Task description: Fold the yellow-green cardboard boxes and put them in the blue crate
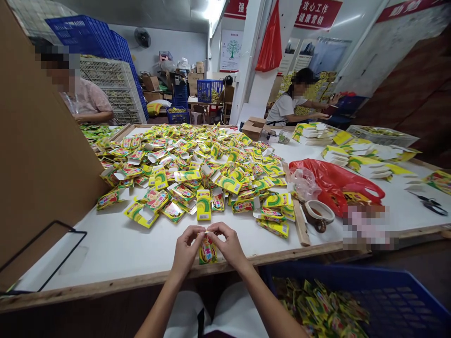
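Note:
Both my hands meet at the top end of a small yellow-green crayon box (207, 251) with a colourful printed front, near the table's front edge. My left hand (187, 245) pinches the upper left of the box with thumb and forefinger. On the upper right, my right hand (226, 240) grips it the same way, fingertips almost touching the left ones. The top flap is mostly hidden under the fingers. Just beyond lies another yellow box (203, 205), at the near side of a wide heap of similar boxes (190, 159), several with white end flaps open.
A wooden strip (300, 220) borders the heap on the right, beside a brown mug (319, 213) and a red plastic bag (327, 180). Black scissors (433, 205) lie far right. A blue basket (405, 291) holds boxes below the table edge. Cardboard (45, 150) stands left. Co-workers sit beyond.

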A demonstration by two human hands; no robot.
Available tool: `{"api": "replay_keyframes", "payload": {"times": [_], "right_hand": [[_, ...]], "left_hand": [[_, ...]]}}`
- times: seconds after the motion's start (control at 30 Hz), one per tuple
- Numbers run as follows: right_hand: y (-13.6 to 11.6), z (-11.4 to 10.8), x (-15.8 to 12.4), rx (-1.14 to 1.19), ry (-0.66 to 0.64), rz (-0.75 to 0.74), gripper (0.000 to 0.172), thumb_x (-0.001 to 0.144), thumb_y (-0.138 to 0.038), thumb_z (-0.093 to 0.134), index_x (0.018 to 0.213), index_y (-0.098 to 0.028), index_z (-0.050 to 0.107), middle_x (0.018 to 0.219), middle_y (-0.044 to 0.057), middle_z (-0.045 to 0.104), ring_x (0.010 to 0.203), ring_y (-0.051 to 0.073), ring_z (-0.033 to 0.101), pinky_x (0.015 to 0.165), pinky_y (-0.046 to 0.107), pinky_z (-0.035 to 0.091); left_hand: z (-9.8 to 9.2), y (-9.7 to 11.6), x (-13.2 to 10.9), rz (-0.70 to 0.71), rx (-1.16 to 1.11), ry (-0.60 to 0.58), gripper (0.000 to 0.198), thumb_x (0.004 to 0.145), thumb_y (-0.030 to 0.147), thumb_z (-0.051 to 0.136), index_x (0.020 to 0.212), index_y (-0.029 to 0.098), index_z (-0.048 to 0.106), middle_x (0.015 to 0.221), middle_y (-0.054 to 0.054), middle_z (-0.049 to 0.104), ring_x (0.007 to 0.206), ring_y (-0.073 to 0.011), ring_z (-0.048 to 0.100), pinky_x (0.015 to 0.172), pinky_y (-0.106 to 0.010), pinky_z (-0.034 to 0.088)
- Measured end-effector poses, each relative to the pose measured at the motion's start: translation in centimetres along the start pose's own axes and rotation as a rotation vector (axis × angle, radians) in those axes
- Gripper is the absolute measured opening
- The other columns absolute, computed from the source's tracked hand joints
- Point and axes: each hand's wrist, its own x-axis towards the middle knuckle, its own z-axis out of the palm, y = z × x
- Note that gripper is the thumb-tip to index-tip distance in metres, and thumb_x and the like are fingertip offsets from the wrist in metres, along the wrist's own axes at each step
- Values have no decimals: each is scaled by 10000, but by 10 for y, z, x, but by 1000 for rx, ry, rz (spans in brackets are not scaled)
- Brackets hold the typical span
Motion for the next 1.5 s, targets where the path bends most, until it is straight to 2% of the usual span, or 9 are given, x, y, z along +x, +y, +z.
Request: {"api": "replay_keyframes", "payload": {"times": [0.33, 0.7, 0.8, 0.9, 1.0, 1.1, 1.27, 1.4, 1.5], "right_hand": [[-5, 3, 14, -85, 44, 61, 152, 824, -281, 567, 765, -173, 657, 681, 8, 646, 611, 140, 562, 605, 250, 457], [4, 4, 0, 33, 40, 95, 114, 818, -254, 581, 814, -186, 673, 803, 38, 679, 753, 178, 629, 705, 288, 502], [-15, -28, -11, -49, 149, 83, 136, 829, -275, 560, 806, -193, 667, 824, 51, 678, 798, 198, 630, 729, 302, 500], [-39, -92, -36, -268, 287, 146, 174, 829, -348, 555, 821, -210, 660, 847, 68, 680, 818, 224, 624, 707, 310, 497], [-57, -153, -65, -530, 297, 254, 219, 769, -424, 612, 794, -214, 670, 876, 79, 686, 801, 239, 621, 611, 276, 489], [-62, -173, -83, -620, 297, 349, 274, 767, -461, 597, 793, -198, 669, 894, 84, 687, 784, 234, 620, 520, 240, 464], [-46, -120, -75, -408, 149, 306, 242, 835, -397, 539, 801, -193, 664, 805, 53, 688, 788, 210, 631, 719, 272, 490], [-20, -66, -48, -155, 131, 270, 199, 839, -351, 544, 887, -188, 649, 908, 73, 681, 869, 215, 629, 770, 302, 493], [2, -33, -28, 54, 179, 253, 219, 815, -330, 572, 989, -199, 594, 1058, 92, 645, 984, 225, 610, 821, 330, 496]], "left_hand": [[7, 8, 4, -40, 11, 97, 213, 773, 362, 608, 821, 160, 653, 788, -34, 691, 747, -168, 632, 707, -261, 497], [2, -5, -2, -57, 38, 18, 220, 799, 359, 582, 878, 167, 657, 880, -57, 690, 849, -193, 635, 783, -300, 493], [3, 0, 7, -25, 160, 60, 234, 823, 378, 544, 924, 178, 612, 935, -62, 657, 866, -193, 618, 758, -303, 491], [7, -2, 24, 52, 377, 148, 308, 817, 394, 547, 1040, 183, 523, 1054, -91, 583, 934, -222, 578, 758, -348, 491], [20, -10, 48, 147, 630, 215, 445, 786, 401, 585, 1129, 152, 453, 1126, -137, 510, 1082, -288, 491, 884, -453, 432], [38, -14, 73, 152, 796, 246, 540, 727, 363, 655, 1144, 104, 430, 1159, -181, 466, 1157, -348, 417, 952, -519, 350], [42, -13, 78, 35, 604, 201, 473, 667, 205, 656, 1078, 125, 437, 1106, -156, 505, 1094, -317, 486, 923, -476, 374], [24, -9, 45, -92, 155, 57, 305, 799, 319, 510, 1060, 173, 452, 999, -75, 594, 878, -200, 603, 775, -337, 467], [17, -9, 17, -215, -103, -31, 276, 827, 395, 468, 942, 155, 543, 844, -38, 629, 758, -175, 604, 683, -282, 471]]}}
